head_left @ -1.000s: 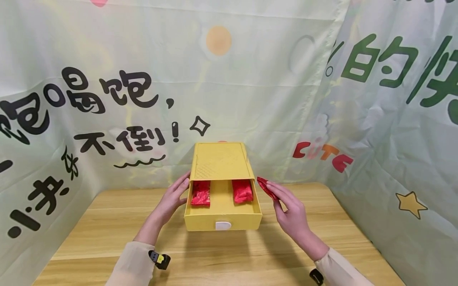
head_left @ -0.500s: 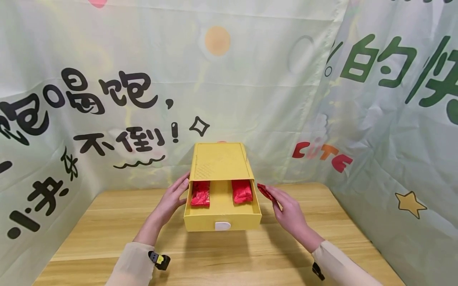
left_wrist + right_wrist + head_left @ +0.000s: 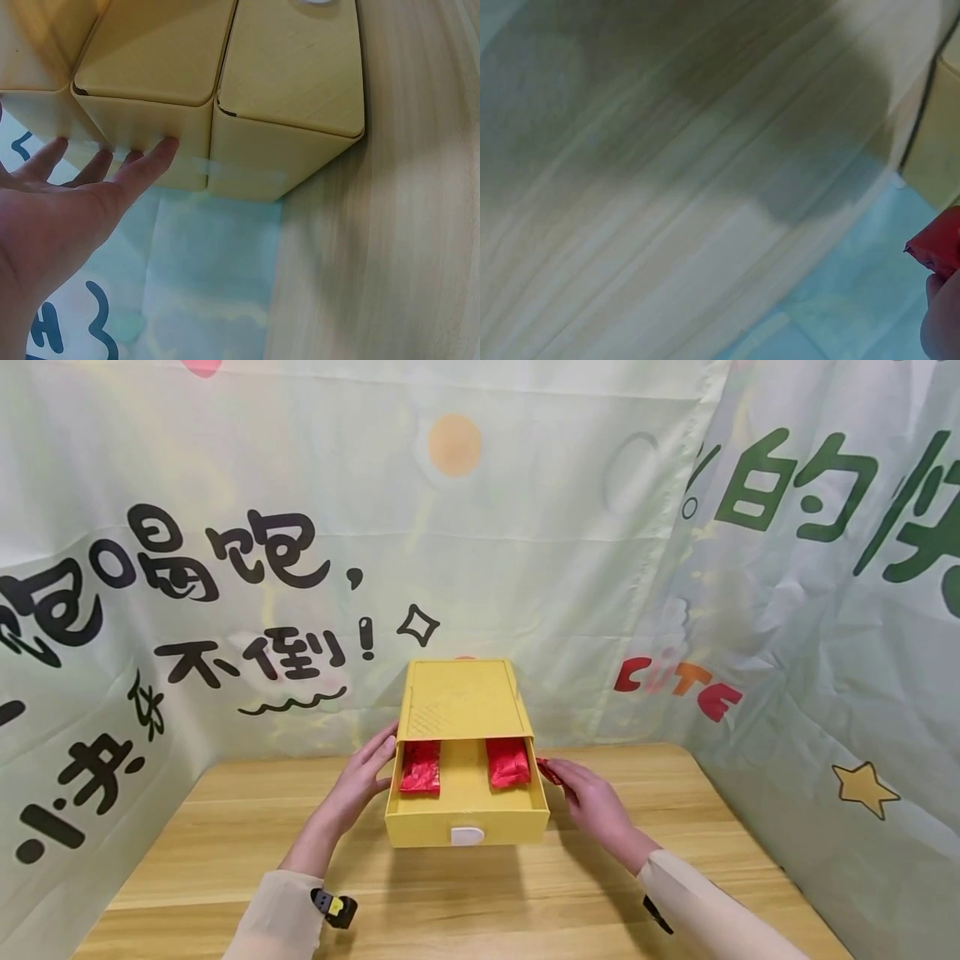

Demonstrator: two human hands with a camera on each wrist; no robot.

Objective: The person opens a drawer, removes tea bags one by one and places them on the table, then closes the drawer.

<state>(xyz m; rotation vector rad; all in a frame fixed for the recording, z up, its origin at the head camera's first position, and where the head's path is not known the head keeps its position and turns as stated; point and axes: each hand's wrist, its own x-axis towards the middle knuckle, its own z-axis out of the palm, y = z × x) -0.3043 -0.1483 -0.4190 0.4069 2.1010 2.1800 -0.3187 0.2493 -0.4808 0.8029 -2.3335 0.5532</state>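
A yellow drawer cabinet (image 3: 461, 697) stands at the back of the table, its top drawer (image 3: 420, 831) pulled out. Inside that drawer lie one red packet (image 3: 421, 768) at the left and another red packet (image 3: 509, 762) at the right. My left hand (image 3: 360, 781) rests on the cabinet's left side; the left wrist view shows its fingers (image 3: 150, 161) straight against the yellow wall. Beside the drawer's right wall, my right hand (image 3: 596, 802) pinches a third red packet (image 3: 550, 772). In the right wrist view only a corner of this packet (image 3: 939, 238) shows.
The wooden table (image 3: 262, 827) carries the cabinet near its back edge. A printed cloth (image 3: 525, 527) hangs close behind and along both sides. A white knob (image 3: 467, 836) sits on the drawer front.
My right hand has come down and leftward with its red packet, closer to the drawer's right side. My left hand, the cabinet and the two packets in the drawer have stayed put.
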